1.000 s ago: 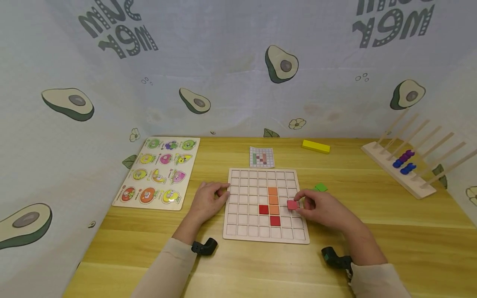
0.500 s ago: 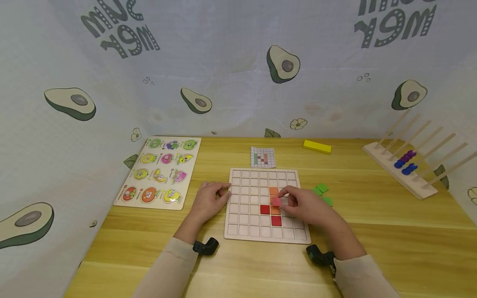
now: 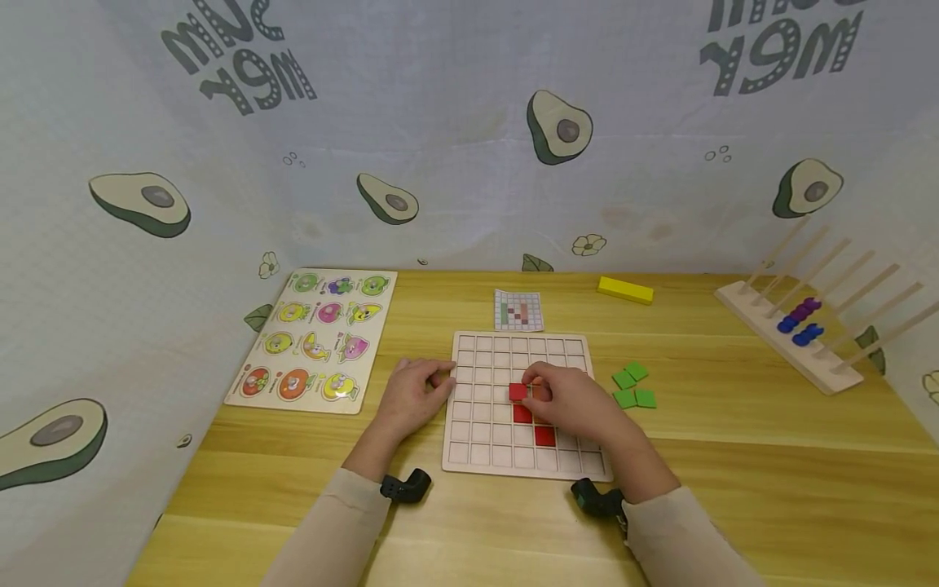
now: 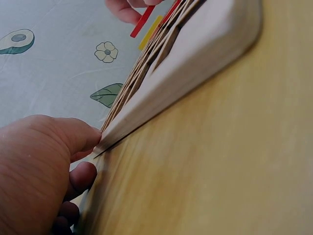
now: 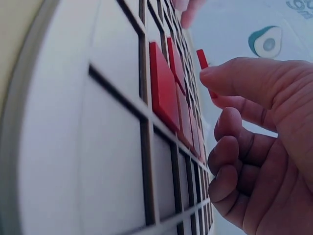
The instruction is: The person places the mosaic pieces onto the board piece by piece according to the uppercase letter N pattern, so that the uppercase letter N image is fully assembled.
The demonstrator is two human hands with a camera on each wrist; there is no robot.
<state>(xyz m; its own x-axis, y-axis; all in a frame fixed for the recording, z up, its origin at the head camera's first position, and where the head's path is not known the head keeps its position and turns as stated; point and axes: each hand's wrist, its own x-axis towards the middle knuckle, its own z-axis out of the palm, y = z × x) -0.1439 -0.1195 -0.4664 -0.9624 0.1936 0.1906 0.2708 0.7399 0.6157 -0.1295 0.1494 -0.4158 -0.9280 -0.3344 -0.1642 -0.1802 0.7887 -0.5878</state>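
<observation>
The square grid board (image 3: 469, 436) lies on the table before me in the head view. My right hand (image 3: 575, 401) pinches a red square tile (image 3: 517, 392) between thumb and fingertips. In the right wrist view this tile (image 5: 202, 59) is held above the grid, apart from it. Two other red tiles sit in cells, one just below (image 3: 522, 414) the held tile and another lower right (image 3: 545, 436). Orange tiles are mostly hidden by my right hand. My left hand (image 3: 414, 394) touches the board's left edge with its fingertips; in the left wrist view its fingers (image 4: 84, 136) meet the rim.
Several green tiles (image 3: 637, 372) lie right of the board. A small pattern card (image 3: 518, 311) lies behind it. A yellow block (image 3: 625, 290) is at the back. A fruit puzzle board (image 3: 311, 346) stands left, a peg rack (image 3: 788, 338) with blue and purple beads right.
My right hand has moved left across the board with the pinched tile, from its right side to above the upper red tile. The green tiles came into full view. My left hand has stayed put.
</observation>
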